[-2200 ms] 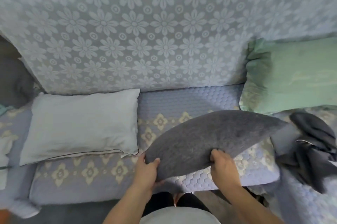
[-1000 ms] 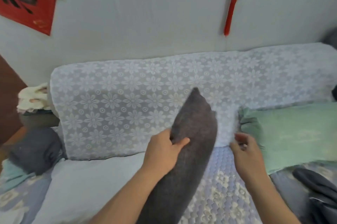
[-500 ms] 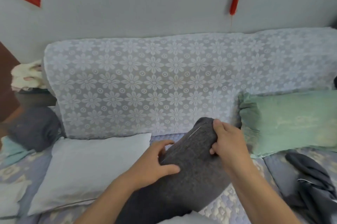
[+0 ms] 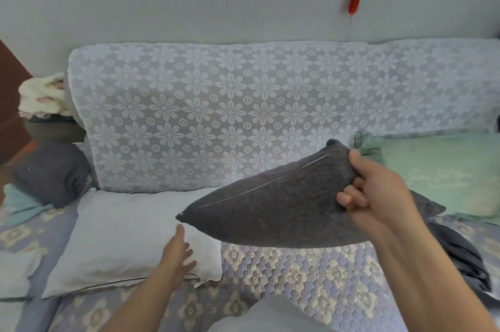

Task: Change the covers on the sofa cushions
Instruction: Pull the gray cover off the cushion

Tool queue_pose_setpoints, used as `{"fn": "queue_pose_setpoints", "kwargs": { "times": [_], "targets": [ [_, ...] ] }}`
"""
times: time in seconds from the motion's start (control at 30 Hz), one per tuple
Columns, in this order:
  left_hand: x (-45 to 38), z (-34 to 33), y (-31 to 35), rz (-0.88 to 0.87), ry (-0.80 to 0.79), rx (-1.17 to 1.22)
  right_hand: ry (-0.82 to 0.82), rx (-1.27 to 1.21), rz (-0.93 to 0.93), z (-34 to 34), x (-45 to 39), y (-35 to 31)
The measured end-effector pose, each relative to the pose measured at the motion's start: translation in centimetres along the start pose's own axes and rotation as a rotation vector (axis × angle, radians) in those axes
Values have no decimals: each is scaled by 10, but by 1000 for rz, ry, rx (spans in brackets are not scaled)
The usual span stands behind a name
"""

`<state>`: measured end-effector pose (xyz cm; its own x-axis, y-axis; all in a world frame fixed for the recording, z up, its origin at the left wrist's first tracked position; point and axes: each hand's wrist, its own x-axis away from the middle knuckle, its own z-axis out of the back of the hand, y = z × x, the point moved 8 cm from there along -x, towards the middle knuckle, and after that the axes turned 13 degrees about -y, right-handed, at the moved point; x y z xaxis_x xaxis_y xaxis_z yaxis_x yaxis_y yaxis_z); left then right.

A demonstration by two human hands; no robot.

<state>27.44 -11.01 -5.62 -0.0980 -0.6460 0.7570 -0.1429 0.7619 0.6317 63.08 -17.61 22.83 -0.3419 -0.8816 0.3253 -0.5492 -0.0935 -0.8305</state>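
We hold the dark grey cushion (image 4: 276,212) above the sofa seat (image 4: 292,272), our right hand (image 4: 378,193) pinching its upper corner beside the zip seam (image 4: 259,183). Our left hand (image 4: 177,253), open and empty, hovers below the far corner; it likely needs the zip pull next.

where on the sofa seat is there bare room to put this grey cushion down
Free: the quilted seat under the grey cushion, between the white pillow and the dark cloth heap. Crowded: the left end holds the white pillow, the right end the green pillow and the heap.
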Motion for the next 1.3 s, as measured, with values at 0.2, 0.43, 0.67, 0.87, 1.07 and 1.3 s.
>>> {"fn": "queue_pose_setpoints", "kwargs": {
  "times": [0.2,0.43,0.67,0.87,1.07,1.3],
  "targets": [
    [-1,-6,79,-232,-49,305,141,-134,59,69,-8,-25],
    [39,-49,111,-389,-63,183,556,170,-48,204,-7,27],
    [97,-153,51,-406,-224,-488,5,732,-381,121,-9,134],
    [148,-188,75,-598,-329,-819,-269,817,-159,13,17,127],
    [159,-191,56,-550,-444,-869,-327,1234,55,10,13,104],
    [165,-185,59,-566,-441,-959,-629,1265,-101,2,16,115]
  ]
}}
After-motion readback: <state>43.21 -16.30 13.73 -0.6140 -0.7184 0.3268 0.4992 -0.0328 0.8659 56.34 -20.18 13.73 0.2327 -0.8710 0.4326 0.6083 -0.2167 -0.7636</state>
